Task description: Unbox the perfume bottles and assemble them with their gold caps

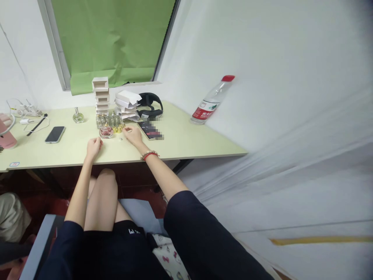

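My left hand (94, 148) is curled closed near the front of the table; whether anything is inside it is hidden. Fingers bent in a pinch, my right hand (133, 136) is beside a group of small gold caps (117, 128). What those fingertips hold, if anything, is too small to make out. Between the hands stands a clear glass perfume bottle with pink contents (106, 133). Behind it are several glass bottles (108, 119) in a close group. A tiny pale piece (120, 139) lies in front of the caps.
Stacked open white boxes (102, 95) and flattened-looking cartons (127, 104) stand at the back, with a black headset (150, 105) beside them. A lit phone (149, 130), a dark phone (55, 134), a green-tinted perfume bottle (78, 116) and a water bottle (208, 105) are also on the table (186, 146).
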`<action>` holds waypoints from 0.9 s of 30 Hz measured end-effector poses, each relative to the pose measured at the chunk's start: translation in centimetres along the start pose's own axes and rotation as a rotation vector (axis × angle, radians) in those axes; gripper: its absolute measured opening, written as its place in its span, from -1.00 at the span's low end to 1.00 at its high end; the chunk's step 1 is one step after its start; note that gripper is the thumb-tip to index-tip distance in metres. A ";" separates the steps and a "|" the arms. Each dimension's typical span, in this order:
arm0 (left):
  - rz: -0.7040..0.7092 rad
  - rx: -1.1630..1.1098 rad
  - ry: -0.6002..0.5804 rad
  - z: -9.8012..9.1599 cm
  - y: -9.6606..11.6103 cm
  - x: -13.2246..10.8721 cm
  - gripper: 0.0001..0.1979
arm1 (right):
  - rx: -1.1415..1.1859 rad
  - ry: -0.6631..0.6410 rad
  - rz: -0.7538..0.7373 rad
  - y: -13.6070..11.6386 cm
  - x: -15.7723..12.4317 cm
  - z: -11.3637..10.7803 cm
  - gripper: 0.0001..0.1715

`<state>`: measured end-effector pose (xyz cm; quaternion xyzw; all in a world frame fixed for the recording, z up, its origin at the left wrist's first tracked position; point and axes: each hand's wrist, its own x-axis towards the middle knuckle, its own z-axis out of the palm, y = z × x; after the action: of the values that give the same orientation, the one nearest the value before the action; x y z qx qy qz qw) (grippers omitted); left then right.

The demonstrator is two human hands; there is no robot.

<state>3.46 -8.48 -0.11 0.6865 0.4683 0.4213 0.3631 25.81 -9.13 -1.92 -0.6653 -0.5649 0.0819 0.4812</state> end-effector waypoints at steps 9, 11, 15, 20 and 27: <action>-0.022 -0.019 0.037 0.2 -0.2 0.4 -0.65 | 0.070 -0.185 -0.088 -1.6 -2.1 -0.2 -0.69; -0.026 -0.019 0.047 0.1 0.0 0.3 -0.66 | 0.038 -0.178 -0.064 -1.7 -2.3 -0.2 -0.70; 0.007 0.037 0.159 -0.2 0.6 0.3 -0.77 | -0.011 -0.103 -0.018 -1.8 -2.5 0.3 -0.74; 0.062 0.128 0.212 -0.1 0.7 0.9 -0.86 | 0.078 0.005 0.128 -1.5 -1.8 1.3 -0.66; 0.015 -0.034 0.192 -0.1 -0.4 1.7 -0.94 | 0.112 0.045 0.201 -0.9 -1.6 1.4 -0.46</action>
<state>3.60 -6.74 -0.04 0.6402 0.4886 0.4957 0.3252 23.74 -9.77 -2.65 -0.6923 -0.4789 0.1465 0.5195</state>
